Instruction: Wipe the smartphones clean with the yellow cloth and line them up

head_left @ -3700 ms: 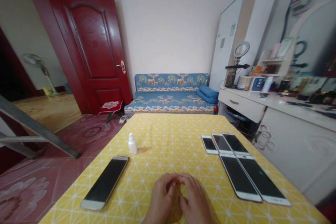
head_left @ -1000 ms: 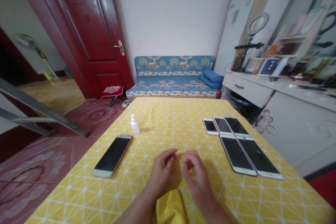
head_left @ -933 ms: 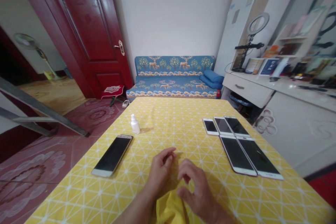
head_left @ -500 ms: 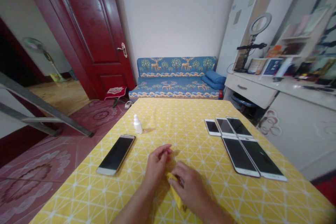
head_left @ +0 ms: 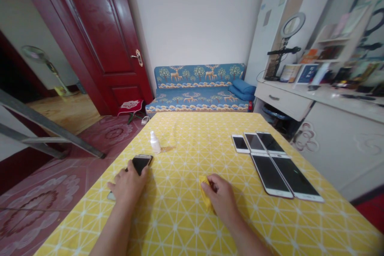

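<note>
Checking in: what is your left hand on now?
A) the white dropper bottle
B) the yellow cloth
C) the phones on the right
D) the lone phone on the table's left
D. The left hand covers the phone, whose end shows beyond it; the yellow cloth is under the right hand.

Five phones (head_left: 270,174) right on the table (head_left: 168,224), bottle (head_left: 155,143) left, sofa (head_left: 196,88) behind

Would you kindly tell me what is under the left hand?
A smartphone lies under the left hand; its dark far end and pale near end show, but the middle is covered.
</note>
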A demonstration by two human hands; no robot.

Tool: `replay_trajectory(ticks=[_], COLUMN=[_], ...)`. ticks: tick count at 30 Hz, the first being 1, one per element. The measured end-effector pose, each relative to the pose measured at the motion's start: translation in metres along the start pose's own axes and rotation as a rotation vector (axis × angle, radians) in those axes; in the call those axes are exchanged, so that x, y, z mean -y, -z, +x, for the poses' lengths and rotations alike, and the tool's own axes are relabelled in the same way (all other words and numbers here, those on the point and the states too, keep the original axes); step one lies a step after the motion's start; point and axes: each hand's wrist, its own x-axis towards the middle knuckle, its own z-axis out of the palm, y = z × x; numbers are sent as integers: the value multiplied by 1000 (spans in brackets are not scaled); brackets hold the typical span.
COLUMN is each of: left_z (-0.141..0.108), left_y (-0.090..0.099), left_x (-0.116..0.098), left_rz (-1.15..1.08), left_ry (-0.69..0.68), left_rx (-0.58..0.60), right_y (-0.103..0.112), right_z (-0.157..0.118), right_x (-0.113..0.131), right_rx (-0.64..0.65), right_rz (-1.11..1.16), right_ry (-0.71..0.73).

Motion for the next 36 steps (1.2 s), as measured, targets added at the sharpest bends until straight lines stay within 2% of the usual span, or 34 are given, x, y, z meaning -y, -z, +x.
replay_trajectory(ticks=[4,10,12,14,16,17,19,20,22,23,24,25,27,31,36], left_z=[-1,-2,-4,-10,-18,-24,-38,-45,-59,-65,-71,-75,-81,-88,-92], left_y=[2,14,21,28,31,31,26,22,15,12,9,7,3,-6,-16], left_x=[-2,-3,-6,-14,-25,-33,-48,-57,-71,-76,-81,-84,-86,-85,-86], left_rz=[38,-112,-230,-420,-688,-854,-1235,-1436,-1758,-1832,-1868,-1882,-1894,-1899,-1930], left_ry=[-70,-21,-20,-80,-177,-211,-189,-125,89,190,289,357,374,220,233], left_rx=[-27,-114,-202,-303,-310,-248,-2,186,609,845,1012,1121,1180,1153,1187], right_y=[0,0,0,0,0,0,0,0,2,2,3,5,7,11,14], right_z=[0,0,1,1,1,2,2,2,3,4,5,5,7,9,7], right_x=[-1,-2,-1,0,0,0,-1,-1,-2,-2,-2,-1,0,1,-1], right_rx=[-17,13,13,3,-11,-18,-37,-48,-77,-94,-112,-131,-166,-221,-316], right_rz=[5,-4,-11,-9,12,34,103,149,253,304,349,385,430,478,547], right_ry=[0,-9,-13,-17,-17,-20,-40,-57,-103,-124,-140,-152,-164,-184,-231])
